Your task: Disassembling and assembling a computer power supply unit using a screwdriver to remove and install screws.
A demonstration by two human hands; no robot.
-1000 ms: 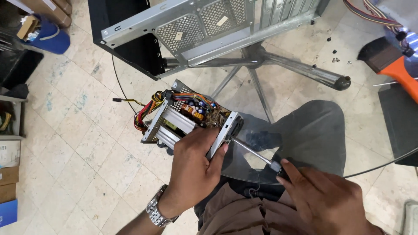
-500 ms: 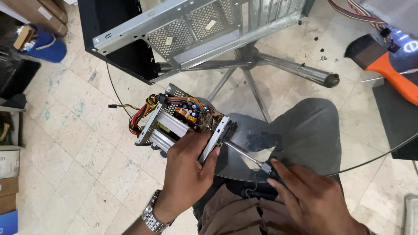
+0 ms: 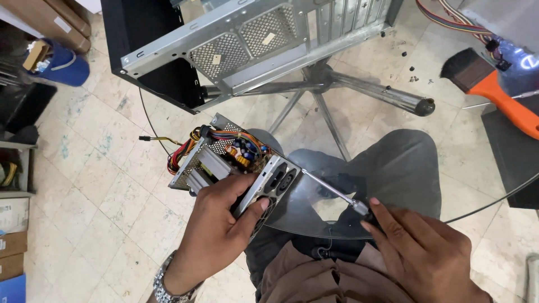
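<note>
Currently the left hand point(image 3: 222, 224) clasps the opened power supply point(image 3: 233, 168) at the glass tabletop point(image 3: 314, 216) edge; right hand point(image 3: 426, 252) grasps the screwdriver point(image 3: 331, 188), tip against the casing beside that grip. Advisable: hold the shaft square, casing braced firmly.

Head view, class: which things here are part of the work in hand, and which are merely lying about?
In use:
- opened power supply unit, gripped by left hand
- screwdriver, in right hand, tip at the unit's corner

Lying about:
- empty computer case
- orange-handled brush
- loose screws on glass table
- blue container
</note>
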